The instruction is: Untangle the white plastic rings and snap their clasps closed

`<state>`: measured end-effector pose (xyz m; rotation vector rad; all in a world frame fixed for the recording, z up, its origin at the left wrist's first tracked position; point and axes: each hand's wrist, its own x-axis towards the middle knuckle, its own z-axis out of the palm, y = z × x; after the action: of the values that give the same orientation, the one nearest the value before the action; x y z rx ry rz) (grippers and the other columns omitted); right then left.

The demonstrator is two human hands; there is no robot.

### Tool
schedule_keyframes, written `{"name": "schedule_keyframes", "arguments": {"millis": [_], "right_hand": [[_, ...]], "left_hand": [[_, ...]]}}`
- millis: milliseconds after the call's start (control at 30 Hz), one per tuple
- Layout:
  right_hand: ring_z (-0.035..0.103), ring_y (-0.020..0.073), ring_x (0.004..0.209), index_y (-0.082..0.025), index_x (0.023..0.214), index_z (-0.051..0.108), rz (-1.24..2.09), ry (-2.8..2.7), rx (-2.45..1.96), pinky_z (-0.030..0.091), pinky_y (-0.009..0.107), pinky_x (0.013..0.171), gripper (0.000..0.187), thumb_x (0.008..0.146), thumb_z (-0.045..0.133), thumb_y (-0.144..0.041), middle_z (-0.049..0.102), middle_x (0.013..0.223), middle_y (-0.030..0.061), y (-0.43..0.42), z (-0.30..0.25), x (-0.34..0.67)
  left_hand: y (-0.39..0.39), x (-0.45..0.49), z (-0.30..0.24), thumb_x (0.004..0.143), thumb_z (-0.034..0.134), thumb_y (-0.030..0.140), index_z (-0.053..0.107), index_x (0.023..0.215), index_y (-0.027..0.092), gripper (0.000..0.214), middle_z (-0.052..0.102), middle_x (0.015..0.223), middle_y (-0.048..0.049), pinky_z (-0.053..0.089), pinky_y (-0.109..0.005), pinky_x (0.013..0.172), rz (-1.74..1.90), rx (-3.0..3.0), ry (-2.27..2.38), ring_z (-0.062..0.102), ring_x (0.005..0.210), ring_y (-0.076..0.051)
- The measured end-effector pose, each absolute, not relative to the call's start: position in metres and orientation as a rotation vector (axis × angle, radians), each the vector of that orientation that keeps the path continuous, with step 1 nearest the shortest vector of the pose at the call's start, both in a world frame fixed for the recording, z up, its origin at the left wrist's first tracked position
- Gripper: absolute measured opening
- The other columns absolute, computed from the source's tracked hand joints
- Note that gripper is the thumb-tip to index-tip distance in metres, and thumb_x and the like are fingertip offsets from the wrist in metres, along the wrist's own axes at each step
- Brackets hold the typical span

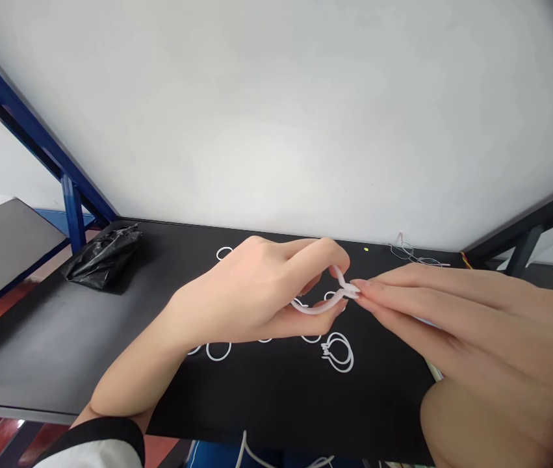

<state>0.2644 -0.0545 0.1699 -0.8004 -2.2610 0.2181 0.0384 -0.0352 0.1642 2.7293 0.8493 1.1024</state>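
Observation:
In the head view, my left hand (261, 286) curls around a white plastic ring with a clasp (315, 309), holding its loop between fingers and thumb. My right hand (475, 325) pinches the ring's clasp ends at the fingertips. The two ends lie together there, though I cannot tell if they are locked. Below the hands, more white rings (339, 352) of the same kind rest on the black tabletop (266, 403). Another ring (218, 351) lies under my left wrist, and one more (224, 253) is partly hidden behind that hand.
A crumpled black plastic bag (105, 257) lies at the table's far left. Eyeglasses (405, 250) sit near the back right edge, by a small yellow bit (366, 249). Behind the table rises a pale wall (276, 117); a blue metal frame (27, 123) stands left.

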Motion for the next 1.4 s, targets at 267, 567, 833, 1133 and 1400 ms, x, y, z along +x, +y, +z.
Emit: {"name": "schedule_keyframes", "arguments": {"millis": [267,567,833,1133,1400], "right_hand": [[0.068,0.0201,0.073,-0.032,0.091,0.073,0.347,-2.243,-0.819,0.057,0.031,0.060,0.014,0.087,0.064,-0.022,0.071,0.077,0.0000,-0.054,0.185,0.255],[0.068,0.0196,0.071,-0.032,0.086,0.073,0.496,-2.234,-0.849,0.057,0.031,0.060,0.015,0.087,0.063,-0.021,0.070,0.073,-0.0007,-0.056,0.194,0.254],[0.067,0.0205,0.071,-0.031,0.082,0.073,0.573,-2.199,-0.897,0.056,0.031,0.059,0.013,0.088,0.062,-0.028,0.067,0.067,0.0001,-0.056,0.197,0.253],[0.065,0.0183,0.061,-0.029,0.078,0.071,0.582,-2.139,-0.903,0.055,0.030,0.053,0.030,0.096,0.048,-0.032,0.063,0.060,0.0009,-0.059,0.197,0.251],[0.067,0.0214,0.069,-0.032,0.087,0.073,0.435,-2.139,-0.876,0.055,0.031,0.050,0.011,0.088,0.061,-0.032,0.065,0.066,0.0006,-0.052,0.173,0.256]], "left_hand": [[-0.032,0.038,0.164,0.088,0.055,0.023,0.049,0.094,0.019,0.010,0.057,0.068,0.0059,0.036,-0.016,0.047,1.066,2.765,0.835,0.045,0.049,-0.004],[-0.032,0.037,0.163,0.090,0.052,0.024,0.048,0.095,0.019,0.008,0.058,0.070,0.0048,0.037,-0.016,0.048,1.058,2.773,0.828,0.048,0.051,-0.005],[-0.032,0.038,0.163,0.090,0.051,0.024,0.049,0.095,0.019,0.008,0.058,0.070,0.0049,0.037,-0.016,0.048,1.062,2.781,0.842,0.047,0.050,-0.005],[-0.032,0.041,0.162,0.090,0.051,0.023,0.048,0.094,0.019,0.007,0.060,0.076,0.0027,0.039,-0.017,0.048,1.072,2.801,0.860,0.050,0.053,-0.005],[-0.034,0.041,0.162,0.089,0.050,0.020,0.048,0.093,0.019,0.005,0.062,0.083,-0.0009,0.041,-0.018,0.049,1.077,2.791,0.859,0.053,0.057,-0.007]]}}
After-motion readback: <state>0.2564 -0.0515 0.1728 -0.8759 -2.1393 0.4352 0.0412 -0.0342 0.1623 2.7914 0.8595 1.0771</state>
